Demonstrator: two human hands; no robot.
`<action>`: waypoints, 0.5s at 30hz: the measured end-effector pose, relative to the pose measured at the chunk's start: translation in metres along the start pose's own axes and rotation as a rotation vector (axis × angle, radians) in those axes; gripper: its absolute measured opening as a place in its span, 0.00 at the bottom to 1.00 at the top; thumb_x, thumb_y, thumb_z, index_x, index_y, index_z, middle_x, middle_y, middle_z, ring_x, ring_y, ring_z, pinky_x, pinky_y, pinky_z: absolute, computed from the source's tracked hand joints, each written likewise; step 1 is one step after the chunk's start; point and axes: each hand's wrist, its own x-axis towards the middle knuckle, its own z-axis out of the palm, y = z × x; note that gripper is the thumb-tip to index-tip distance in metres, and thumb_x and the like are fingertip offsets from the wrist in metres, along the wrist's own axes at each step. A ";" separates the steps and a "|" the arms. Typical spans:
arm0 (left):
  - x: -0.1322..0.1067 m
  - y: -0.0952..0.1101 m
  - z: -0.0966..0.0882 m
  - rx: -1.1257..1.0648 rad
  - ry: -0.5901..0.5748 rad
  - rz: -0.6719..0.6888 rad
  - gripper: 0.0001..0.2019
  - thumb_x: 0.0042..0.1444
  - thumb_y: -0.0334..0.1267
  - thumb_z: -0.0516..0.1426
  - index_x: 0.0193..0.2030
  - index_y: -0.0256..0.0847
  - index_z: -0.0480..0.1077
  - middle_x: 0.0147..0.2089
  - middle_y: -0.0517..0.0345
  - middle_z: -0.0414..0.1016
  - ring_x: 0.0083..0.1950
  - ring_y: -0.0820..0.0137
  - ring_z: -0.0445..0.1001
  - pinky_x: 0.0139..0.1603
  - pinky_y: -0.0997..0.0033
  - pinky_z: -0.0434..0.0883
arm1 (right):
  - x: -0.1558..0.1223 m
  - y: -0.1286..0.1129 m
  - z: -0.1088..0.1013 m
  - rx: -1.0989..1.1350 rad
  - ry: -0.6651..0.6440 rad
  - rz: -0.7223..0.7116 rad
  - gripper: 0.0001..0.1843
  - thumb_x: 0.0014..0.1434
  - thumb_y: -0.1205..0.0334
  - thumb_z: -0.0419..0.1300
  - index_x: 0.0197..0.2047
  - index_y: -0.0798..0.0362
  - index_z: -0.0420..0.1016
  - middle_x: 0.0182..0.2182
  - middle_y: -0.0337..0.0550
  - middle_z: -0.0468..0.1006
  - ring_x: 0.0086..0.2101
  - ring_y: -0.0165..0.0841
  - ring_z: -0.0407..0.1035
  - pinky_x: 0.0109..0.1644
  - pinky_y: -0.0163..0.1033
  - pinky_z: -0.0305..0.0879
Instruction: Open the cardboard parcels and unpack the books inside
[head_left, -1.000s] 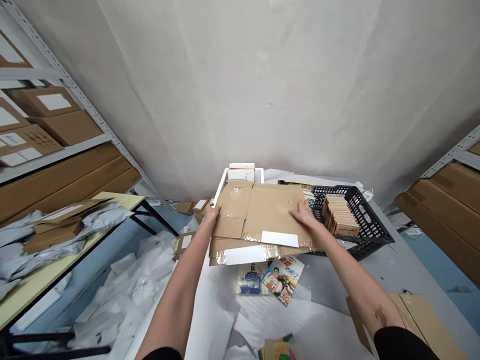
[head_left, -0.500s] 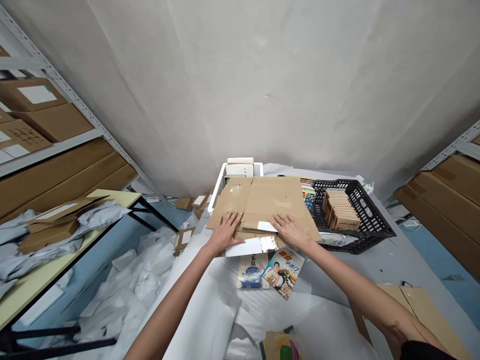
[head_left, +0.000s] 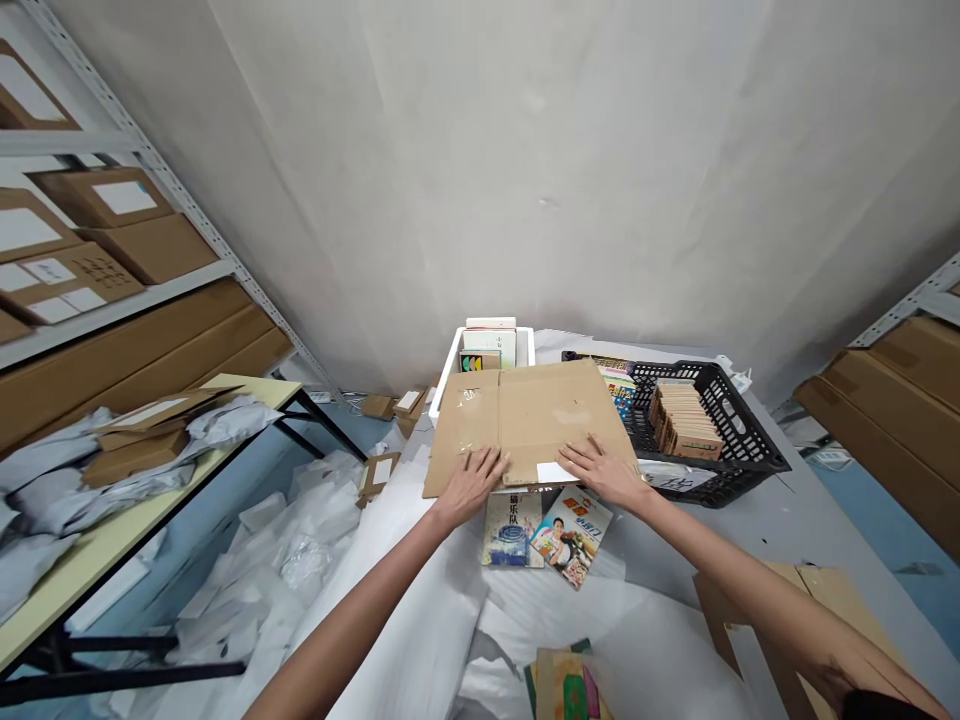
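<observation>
**As the left hand [head_left: 471, 488] and right hand [head_left: 600, 474] pin one cardboard blank [head_left: 529, 420], fingers [head_left: 491, 468] spread**

Two books [head_left: 541, 535] sit just nearer! Hands flat on its near edge, and the wide white strip has gone, leaving one white label [head_left: 556, 472]. Beyond: one white bin [head_left: 450, 372], one black crate [head_left: 739, 430].

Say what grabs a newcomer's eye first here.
A flattened cardboard box fills the centre, with the left hand and right hand pressed flat on its near edge. To its right sits a black mesh crate holding stacked small tan boxes, and behind it stands a white bin of books. Two colourful paperbacks lie just in front of the cardboard.
</observation>
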 end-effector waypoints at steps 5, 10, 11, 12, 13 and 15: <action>0.007 -0.015 0.011 -0.014 0.008 0.014 0.34 0.56 0.22 0.41 0.69 0.46 0.49 0.69 0.50 0.54 0.70 0.61 0.50 0.66 0.50 0.54 | 0.012 -0.001 0.001 -0.041 -0.012 0.075 0.27 0.62 0.65 0.51 0.65 0.53 0.58 0.62 0.54 0.62 0.63 0.45 0.52 0.65 0.65 0.39; 0.017 -0.049 0.014 -0.041 -0.053 -0.011 0.40 0.49 0.18 0.41 0.69 0.48 0.48 0.71 0.54 0.51 0.71 0.62 0.47 0.67 0.47 0.51 | 0.036 -0.020 0.005 -0.098 -0.061 0.169 0.28 0.61 0.73 0.44 0.65 0.60 0.57 0.63 0.60 0.60 0.63 0.44 0.52 0.65 0.59 0.46; 0.018 -0.053 0.013 -0.048 -0.060 -0.015 0.40 0.49 0.18 0.41 0.69 0.49 0.48 0.71 0.54 0.51 0.71 0.62 0.47 0.67 0.46 0.50 | 0.041 -0.024 0.004 -0.097 -0.062 0.189 0.28 0.61 0.74 0.43 0.65 0.60 0.56 0.63 0.59 0.59 0.63 0.42 0.53 0.65 0.58 0.47; 0.019 -0.055 0.011 -0.049 -0.067 -0.021 0.40 0.49 0.19 0.42 0.69 0.49 0.47 0.71 0.54 0.51 0.71 0.62 0.47 0.67 0.45 0.50 | 0.045 -0.028 0.002 -0.092 -0.060 0.202 0.28 0.61 0.74 0.43 0.65 0.60 0.56 0.63 0.59 0.59 0.63 0.42 0.52 0.65 0.58 0.46; 0.019 -0.055 0.008 -0.039 -0.070 -0.027 0.39 0.49 0.20 0.42 0.69 0.48 0.47 0.71 0.54 0.51 0.71 0.61 0.47 0.66 0.44 0.49 | 0.048 -0.033 -0.002 -0.085 -0.048 0.207 0.28 0.62 0.72 0.45 0.65 0.60 0.56 0.63 0.60 0.59 0.63 0.43 0.51 0.65 0.60 0.45; 0.015 -0.048 -0.004 0.005 -0.061 -0.041 0.38 0.50 0.23 0.45 0.69 0.46 0.47 0.71 0.51 0.49 0.72 0.59 0.46 0.67 0.41 0.46 | 0.045 -0.044 -0.017 -0.064 0.028 0.207 0.28 0.62 0.68 0.49 0.65 0.61 0.56 0.63 0.61 0.59 0.64 0.45 0.50 0.65 0.62 0.43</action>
